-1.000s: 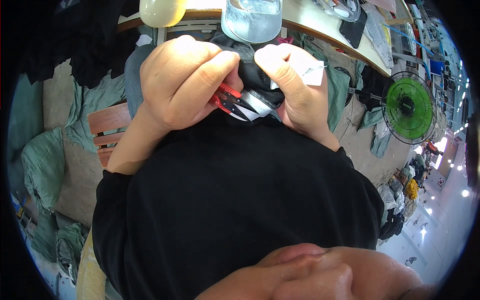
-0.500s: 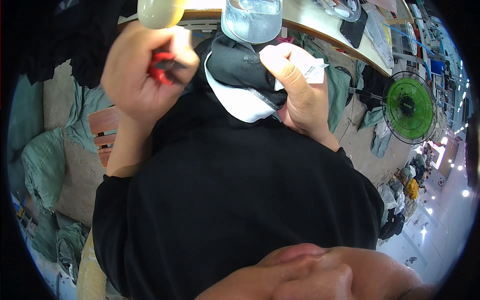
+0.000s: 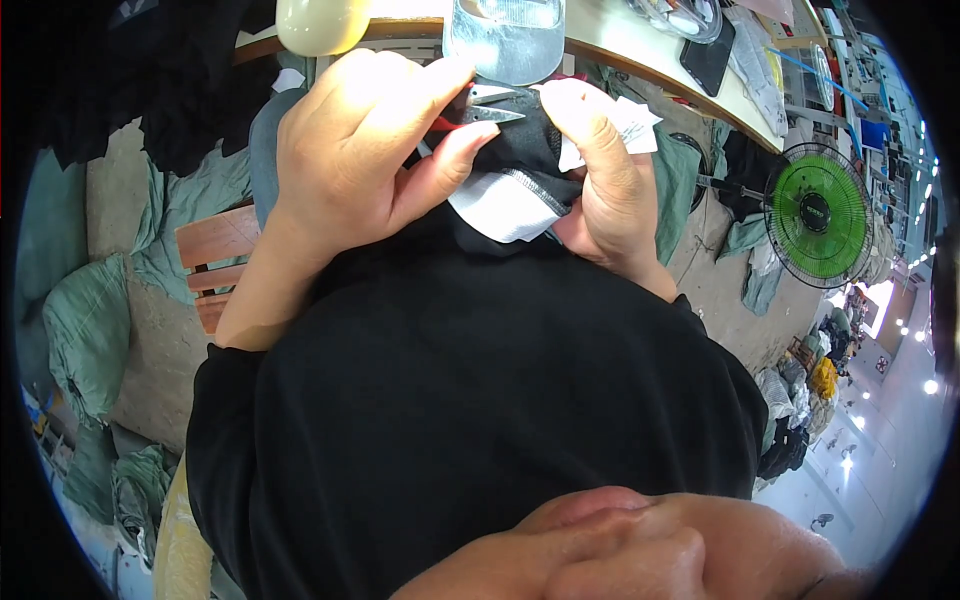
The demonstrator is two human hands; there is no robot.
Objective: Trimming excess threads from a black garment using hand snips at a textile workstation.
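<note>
In my left hand (image 3: 350, 150) is a pair of red-handled thread snips (image 3: 497, 113), gripped between thumb and fingers. Two metal blades stand apart and point right, over a black garment (image 3: 520, 150) and close to my right thumb. My right hand (image 3: 612, 195) pinches the garment's folded edge, thumb on top. White cloth (image 3: 500, 208) with a dark stitched seam hangs below the black part. A white label (image 3: 632, 130) sticks out beside my right fingers. Part of the garment is hidden behind my left hand.
Ahead is a worktable (image 3: 615, 50) with a rounded metal plate (image 3: 510, 55) and a cream machine part (image 3: 322, 25) at its edge. A black phone (image 3: 708, 60) lies to the right. A green fan (image 3: 818, 215) stands right; a wooden slatted seat (image 3: 215, 250) is left, near green cloth bundles (image 3: 88, 325).
My left hand has moved right with the snips, from beside the garment to over it. The blades now show near my right thumb. My right hand has stayed nearly in place.
</note>
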